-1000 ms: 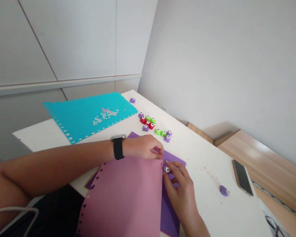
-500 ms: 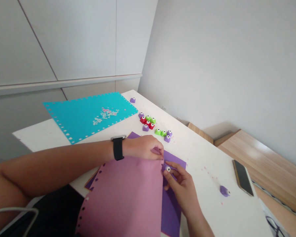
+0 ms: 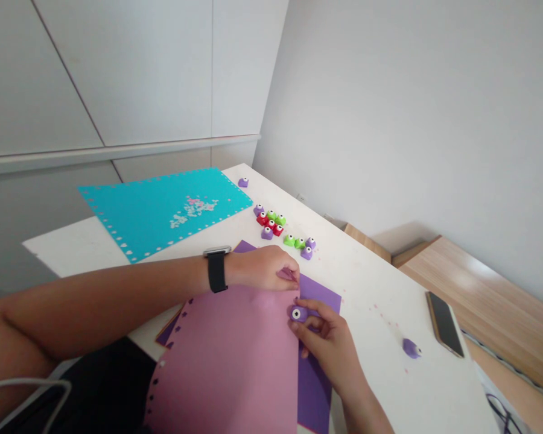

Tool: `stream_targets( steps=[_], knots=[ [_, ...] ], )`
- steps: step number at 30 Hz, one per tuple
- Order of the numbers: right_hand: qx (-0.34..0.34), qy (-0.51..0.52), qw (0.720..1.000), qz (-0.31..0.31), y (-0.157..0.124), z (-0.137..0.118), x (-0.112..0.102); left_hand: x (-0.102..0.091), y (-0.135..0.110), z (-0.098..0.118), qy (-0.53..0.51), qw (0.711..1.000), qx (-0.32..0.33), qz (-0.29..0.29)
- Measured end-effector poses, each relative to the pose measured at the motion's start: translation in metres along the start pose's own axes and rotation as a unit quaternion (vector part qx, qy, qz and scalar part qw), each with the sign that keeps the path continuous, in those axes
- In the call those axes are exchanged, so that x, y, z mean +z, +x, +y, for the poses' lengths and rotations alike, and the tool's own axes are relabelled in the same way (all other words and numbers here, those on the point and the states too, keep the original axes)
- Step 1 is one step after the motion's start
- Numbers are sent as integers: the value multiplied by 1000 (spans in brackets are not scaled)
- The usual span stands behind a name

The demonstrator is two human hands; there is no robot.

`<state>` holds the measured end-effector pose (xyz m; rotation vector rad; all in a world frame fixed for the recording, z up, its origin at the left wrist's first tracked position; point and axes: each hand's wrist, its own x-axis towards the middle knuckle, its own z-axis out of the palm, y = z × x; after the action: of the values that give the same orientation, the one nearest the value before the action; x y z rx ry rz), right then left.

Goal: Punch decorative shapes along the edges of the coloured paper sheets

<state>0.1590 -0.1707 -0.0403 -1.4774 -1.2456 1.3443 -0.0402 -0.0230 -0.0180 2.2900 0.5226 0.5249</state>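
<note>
A pink sheet of paper (image 3: pixel 235 355) with shapes punched along its left edge is raised in front of me. My left hand (image 3: pixel 271 268), a black watch on its wrist, pinches the sheet's far right corner. Between the thumb and fingers of my right hand (image 3: pixel 328 337) is a small purple craft punch (image 3: pixel 298 313), at the right edge of the pink sheet just below the corner. Its white button faces me. Purple paper (image 3: pixel 317 386) lies flat on the table under the pink sheet.
A turquoise sheet (image 3: pixel 149 211) with punched edges carries a heap of paper cut-outs (image 3: pixel 192 211). Several green, red and purple punches (image 3: pixel 271 224) stand beyond my hands. Another purple punch (image 3: pixel 411 348) and a phone (image 3: pixel 444 324) lie on the right of the white table (image 3: pixel 371 277).
My right hand has shifted the purple punch left, from beside the pink sheet's right edge to over that edge. My left hand keeps its grip on the corner.
</note>
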Motion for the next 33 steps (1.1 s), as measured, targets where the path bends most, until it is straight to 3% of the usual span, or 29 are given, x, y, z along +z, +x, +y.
stream_targets(
  steps=[3,9,21,33],
  knots=[
    [4,37,999,-19,1,-1,0,0,0,0,-3,1000,2,0],
    [28,107,993,34,7,6,-3,3,0,-3,-12,1000,10,1],
    [63,72,995,-15,2,-6,-2,4,0,2,-15,1000,4,9],
    [40,58,996,-51,-3,-7,1,9,-2,-2,-26,999,28,5]
  ],
)
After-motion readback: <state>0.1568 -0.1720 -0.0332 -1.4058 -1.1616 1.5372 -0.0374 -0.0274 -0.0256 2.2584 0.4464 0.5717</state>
